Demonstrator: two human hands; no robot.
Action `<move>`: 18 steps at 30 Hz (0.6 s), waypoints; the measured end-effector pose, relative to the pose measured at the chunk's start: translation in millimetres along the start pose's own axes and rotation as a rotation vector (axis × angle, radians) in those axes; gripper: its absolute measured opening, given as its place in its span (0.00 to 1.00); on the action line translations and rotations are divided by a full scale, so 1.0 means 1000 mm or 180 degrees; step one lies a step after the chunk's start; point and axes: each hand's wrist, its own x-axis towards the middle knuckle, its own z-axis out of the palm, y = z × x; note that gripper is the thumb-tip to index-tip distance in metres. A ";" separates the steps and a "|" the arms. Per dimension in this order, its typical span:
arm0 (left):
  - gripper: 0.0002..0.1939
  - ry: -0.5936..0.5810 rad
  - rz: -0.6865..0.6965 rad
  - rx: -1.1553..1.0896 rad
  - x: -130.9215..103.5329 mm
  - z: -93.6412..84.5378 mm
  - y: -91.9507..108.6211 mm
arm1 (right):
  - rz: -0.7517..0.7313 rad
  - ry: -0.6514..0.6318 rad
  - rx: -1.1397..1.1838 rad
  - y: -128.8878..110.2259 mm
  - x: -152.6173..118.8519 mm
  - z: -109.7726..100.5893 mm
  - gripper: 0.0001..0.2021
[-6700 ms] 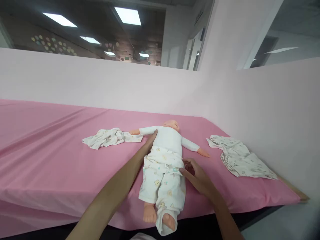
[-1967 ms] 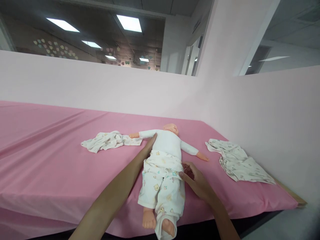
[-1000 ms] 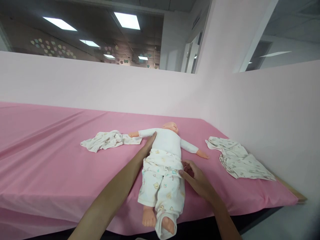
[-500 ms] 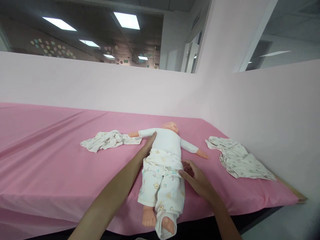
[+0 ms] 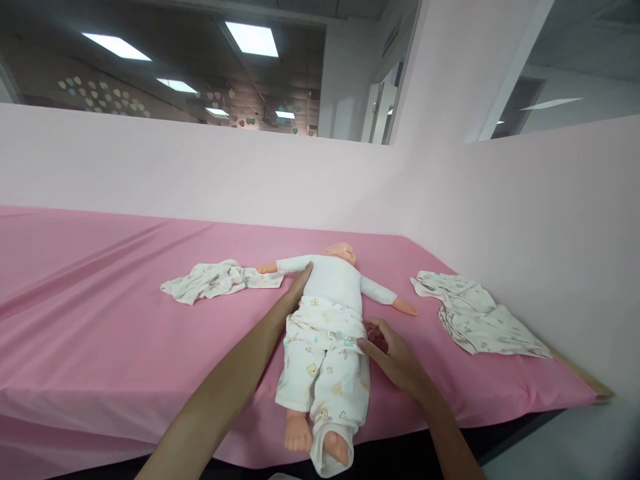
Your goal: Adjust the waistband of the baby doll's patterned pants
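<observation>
Head view: left hand [image 5: 299,288] flat beside doll [image 5: 327,313]; right hand [image 5: 393,353] pinching trousers [image 5: 324,360] waistband.

free: bare pink sheeted tabletop [image 5: 90,320] far left | blocked: crumpled white printed cloth [image 5: 213,280] left of baby doll in white clothes [image 5: 327,320]; folded white printed cloth [image 5: 475,320] right; pale pink partition wall [image 5: 525,220] close behind it
</observation>
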 end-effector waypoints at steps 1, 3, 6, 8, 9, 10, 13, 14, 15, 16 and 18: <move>0.32 -0.0011 -0.0011 -0.0014 0.014 0.003 -0.005 | -0.0004 -0.0002 0.0005 0.000 0.000 0.000 0.22; 0.32 0.0009 -0.0026 -0.0043 0.046 0.010 -0.014 | -0.0014 -0.0026 0.0015 -0.001 -0.001 0.000 0.22; 0.30 0.0098 -0.0043 -0.0059 0.088 0.015 -0.029 | -0.0022 -0.0033 0.0032 -0.001 -0.001 0.000 0.21; 0.30 0.0141 -0.0029 -0.0051 0.105 0.012 -0.038 | -0.0039 -0.0027 0.0049 0.000 -0.001 0.000 0.21; 0.30 0.0152 -0.0017 -0.0041 0.110 0.010 -0.042 | -0.0052 -0.0023 0.0054 0.001 0.000 0.000 0.21; 0.30 0.0158 -0.0003 -0.0030 0.114 0.008 -0.045 | -0.0061 -0.0023 0.0052 0.001 0.000 0.000 0.22; 0.30 0.0176 0.0066 0.0007 0.124 0.003 -0.054 | -0.0056 -0.0013 0.0028 0.002 0.000 0.000 0.22; 0.30 0.0181 0.0090 0.0023 0.127 0.001 -0.057 | -0.0051 -0.0014 0.0021 0.002 0.000 0.000 0.22; 0.30 0.0184 0.0114 0.0042 0.130 0.000 -0.059 | -0.0051 -0.0017 0.0016 0.002 0.000 0.000 0.22; 0.29 0.0183 0.0136 0.0064 0.134 -0.001 -0.062 | -0.0052 -0.0018 0.0014 0.003 0.000 0.000 0.22; 0.29 0.0179 0.0181 0.0112 0.140 -0.002 -0.065 | -0.0052 -0.0012 0.0011 0.004 0.001 0.000 0.22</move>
